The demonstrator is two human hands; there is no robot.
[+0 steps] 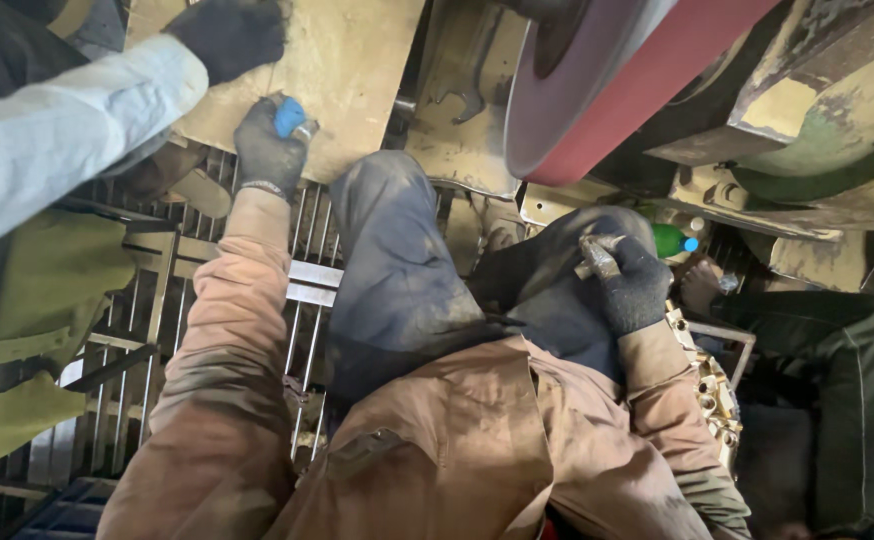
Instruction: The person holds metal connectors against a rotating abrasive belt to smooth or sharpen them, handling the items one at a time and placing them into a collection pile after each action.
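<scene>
Gloved hands gripping small metal parts beside a grinding machine

Left hand (269,148) is closing around a blue-tipped metal piece (291,118), pressing it against the tan plate (357,60) at the machine's base, while the right hand (629,285) is clenching a short metal rod (597,256) over the raised knee (597,232); another person's dark glove (229,35) is resting on the same plate, a red-edged grinding wheel (607,85) is hanging above, a metal grate (157,330) is lying below, and a green bottle (673,240) is standing behind the knee
</scene>
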